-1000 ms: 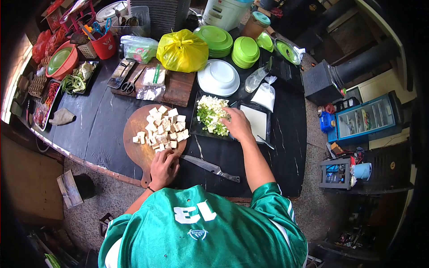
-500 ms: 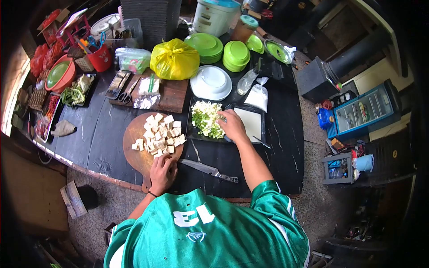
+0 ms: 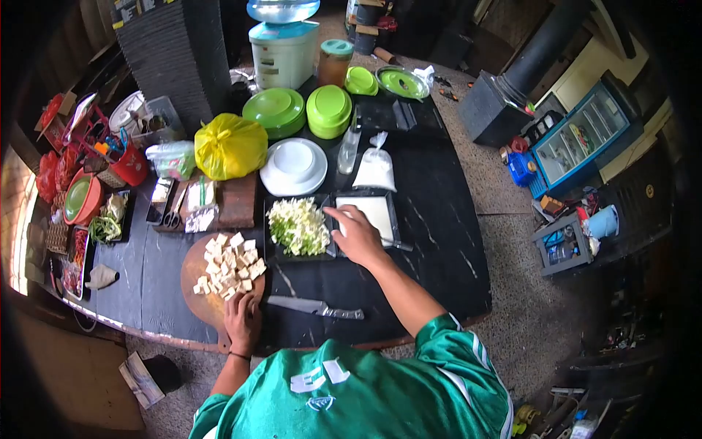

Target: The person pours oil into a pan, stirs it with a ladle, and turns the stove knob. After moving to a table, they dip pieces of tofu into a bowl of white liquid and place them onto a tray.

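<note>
My left hand rests at the lower right edge of a round wooden cutting board, its bent fingers slightly apart beside a heap of pale tofu cubes. A kitchen knife lies flat on the table to the right of that hand, blade toward it. My right hand is stretched forward, index finger extended, at the right edge of chopped green and white vegetables on a black tray. Just beyond the right hand lies a second black tray with a white filling.
White plates, green plates and green bowls stand behind the trays. Nearby are a yellow bag, a bag of white powder and a clear bottle. Scissors lie on a wooden block at left.
The camera view has shifted, so the table's things sit lower and further left. My right hand has drawn slightly off the chopped vegetables, fingers straighter. My left hand stays at the board.
</note>
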